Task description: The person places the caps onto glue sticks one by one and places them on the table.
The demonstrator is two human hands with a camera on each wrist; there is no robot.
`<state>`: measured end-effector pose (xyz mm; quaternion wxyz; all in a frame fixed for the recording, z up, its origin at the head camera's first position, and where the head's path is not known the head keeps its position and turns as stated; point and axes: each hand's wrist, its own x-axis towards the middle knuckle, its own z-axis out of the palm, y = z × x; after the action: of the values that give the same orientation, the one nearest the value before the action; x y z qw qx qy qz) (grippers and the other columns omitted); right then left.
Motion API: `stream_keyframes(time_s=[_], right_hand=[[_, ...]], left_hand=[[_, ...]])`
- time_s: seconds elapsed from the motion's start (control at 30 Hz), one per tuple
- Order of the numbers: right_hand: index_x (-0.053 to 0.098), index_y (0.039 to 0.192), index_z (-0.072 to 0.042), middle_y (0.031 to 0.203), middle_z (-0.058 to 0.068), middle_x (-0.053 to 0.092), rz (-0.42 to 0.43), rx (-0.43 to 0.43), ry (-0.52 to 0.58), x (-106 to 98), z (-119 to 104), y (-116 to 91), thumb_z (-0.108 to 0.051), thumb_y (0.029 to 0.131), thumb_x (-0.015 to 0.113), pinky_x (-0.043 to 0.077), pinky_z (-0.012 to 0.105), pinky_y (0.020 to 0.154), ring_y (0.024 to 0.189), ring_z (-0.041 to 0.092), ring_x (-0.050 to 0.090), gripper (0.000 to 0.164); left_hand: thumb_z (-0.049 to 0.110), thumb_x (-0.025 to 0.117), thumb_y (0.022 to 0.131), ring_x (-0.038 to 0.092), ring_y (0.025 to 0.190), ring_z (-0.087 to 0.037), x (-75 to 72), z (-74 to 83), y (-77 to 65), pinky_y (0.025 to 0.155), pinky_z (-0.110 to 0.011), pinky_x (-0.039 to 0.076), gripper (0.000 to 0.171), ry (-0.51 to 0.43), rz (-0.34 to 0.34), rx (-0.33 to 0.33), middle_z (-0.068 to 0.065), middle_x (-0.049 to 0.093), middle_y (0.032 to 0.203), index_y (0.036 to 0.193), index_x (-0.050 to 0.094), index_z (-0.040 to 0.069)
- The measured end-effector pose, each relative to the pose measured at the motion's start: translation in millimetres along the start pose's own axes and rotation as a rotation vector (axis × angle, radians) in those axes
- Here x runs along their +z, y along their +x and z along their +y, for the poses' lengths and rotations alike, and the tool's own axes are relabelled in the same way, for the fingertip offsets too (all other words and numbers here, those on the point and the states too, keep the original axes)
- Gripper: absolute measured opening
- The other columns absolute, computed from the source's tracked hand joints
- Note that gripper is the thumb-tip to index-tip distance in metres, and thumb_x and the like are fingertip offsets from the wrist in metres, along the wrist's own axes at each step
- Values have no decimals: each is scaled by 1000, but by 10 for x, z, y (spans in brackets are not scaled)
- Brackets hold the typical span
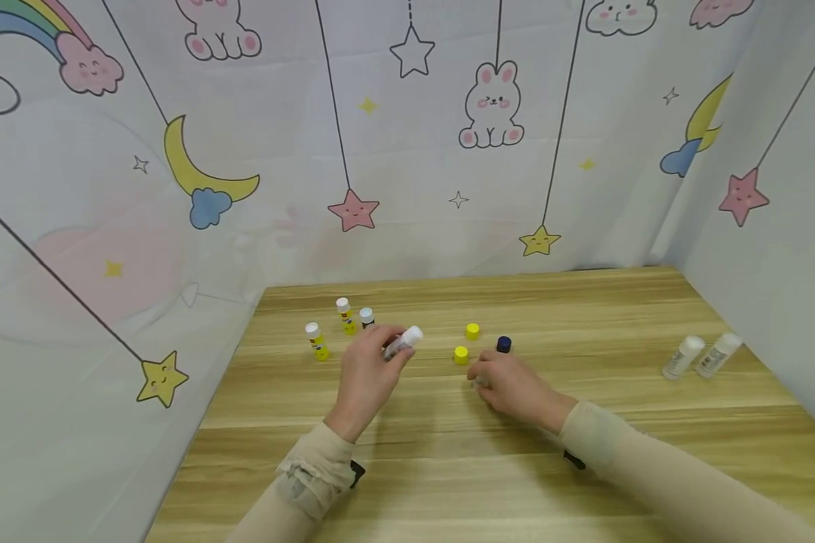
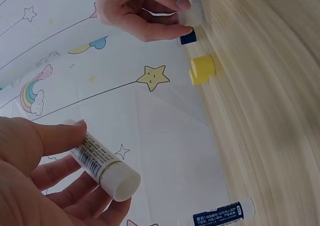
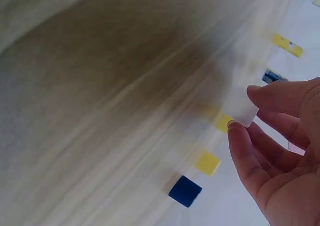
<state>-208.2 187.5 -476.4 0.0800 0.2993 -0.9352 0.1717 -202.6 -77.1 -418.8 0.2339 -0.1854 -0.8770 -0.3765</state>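
Observation:
My left hand (image 1: 370, 373) holds a white glue stick (image 2: 98, 158) tilted, its white end up and to the right in the head view. Printed text and a barcode show along its side. Close over the table, my right hand (image 1: 512, 385) pinches a small whitish cap (image 3: 242, 106) between thumb and fingertip. Two yellow caps (image 1: 461, 355) stand on the table between the hands. A dark blue cap (image 1: 504, 345) sits just behind the right hand, partly covered by it in the head view.
Two yellow glue sticks with white caps (image 1: 317, 342) stand at the back left, beside a dark-labelled glue stick (image 1: 367, 317) partly behind my left hand. Two white glue sticks (image 1: 684, 357) stand at the right. A patterned curtain (image 1: 421, 166) borders the wooden table (image 1: 448, 483).

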Motion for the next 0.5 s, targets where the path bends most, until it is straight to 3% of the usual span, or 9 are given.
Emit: stream_keyframes(time_s=[0.27,0.5], right_hand=[[76,105,-10,93,-4,63,71,101,81,-139,-13,-75,-5,86,76,49,27,64,74,10,53,20],[75,103,-10,86,-4,60,117,116,58,-237,-3,-143,-8,84,80,47,27,62,71,13,53,19]], left_hand=[[16,85,83,64,83,-16,63,20,20,71,-36,52,28,-14,-27,27,-1,67,96,109,74,12],[18,85,83,64,83,-16,137,34,47,71,-35,53,28,2,-43,59,-2,68,96,109,75,11]])
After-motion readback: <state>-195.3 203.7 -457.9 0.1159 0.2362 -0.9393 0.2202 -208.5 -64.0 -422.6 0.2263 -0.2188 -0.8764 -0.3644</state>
